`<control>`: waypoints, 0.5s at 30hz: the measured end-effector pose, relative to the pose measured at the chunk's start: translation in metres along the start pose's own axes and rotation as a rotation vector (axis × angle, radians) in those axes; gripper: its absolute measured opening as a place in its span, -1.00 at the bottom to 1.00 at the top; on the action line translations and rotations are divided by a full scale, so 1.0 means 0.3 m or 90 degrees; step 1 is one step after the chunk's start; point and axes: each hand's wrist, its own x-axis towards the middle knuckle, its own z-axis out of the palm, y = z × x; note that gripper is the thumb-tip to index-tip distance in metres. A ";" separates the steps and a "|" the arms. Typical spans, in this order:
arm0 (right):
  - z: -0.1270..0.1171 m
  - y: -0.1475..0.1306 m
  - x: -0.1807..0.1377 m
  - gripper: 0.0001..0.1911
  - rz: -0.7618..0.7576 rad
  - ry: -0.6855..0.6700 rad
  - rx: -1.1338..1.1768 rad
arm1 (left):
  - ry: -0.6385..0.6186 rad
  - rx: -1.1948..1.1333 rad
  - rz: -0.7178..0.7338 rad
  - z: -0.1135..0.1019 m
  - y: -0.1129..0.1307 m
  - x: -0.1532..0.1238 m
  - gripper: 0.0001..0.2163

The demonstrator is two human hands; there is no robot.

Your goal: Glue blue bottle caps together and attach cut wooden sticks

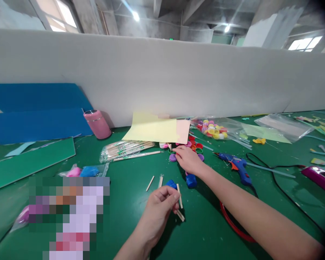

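My left hand [162,202] is closed in a pinch low in the middle of the view, with a short wooden stick [180,196] at its thumb and fingertips. Other short sticks [181,216] show just under it, and a blue lump [171,184] is right behind its knuckles. Farther off, my right hand [188,159] reaches in among coloured bottle caps, its fingers drawn together beside a purple cap [172,157]. Whether anything is between those fingertips is too small to make out. Under the right wrist lies another blue piece [191,181].
Wrapped wooden chopsticks [127,150] lie left of the caps. At right are a blue glue gun [237,166], its black cord and a red ring [233,225]. Behind stand yellow paper [151,128], a bag of coloured caps [212,130] and a pink tumbler [98,124].
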 end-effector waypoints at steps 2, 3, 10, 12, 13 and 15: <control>0.028 -0.001 0.033 -0.74 0.014 -0.012 -0.023 | -0.001 0.005 0.000 0.001 -0.001 -0.001 -0.85; 0.040 0.000 0.047 -0.75 0.021 -0.017 -0.034 | -0.003 0.006 0.000 0.002 -0.001 -0.002 -0.85; 0.050 0.009 0.127 -0.75 0.026 -0.023 -0.094 | 0.000 0.024 -0.005 0.002 0.000 0.001 -0.83; 0.033 0.016 0.147 -0.76 0.024 -0.009 -0.104 | 0.003 0.023 -0.005 0.000 -0.001 0.003 -0.83; 0.024 0.020 0.158 -0.76 0.023 -0.001 -0.107 | 0.004 0.021 -0.004 0.000 -0.002 0.004 -0.83; 0.010 0.025 0.179 -0.77 0.026 0.013 -0.112 | 0.004 0.016 -0.003 -0.001 -0.003 0.005 -0.83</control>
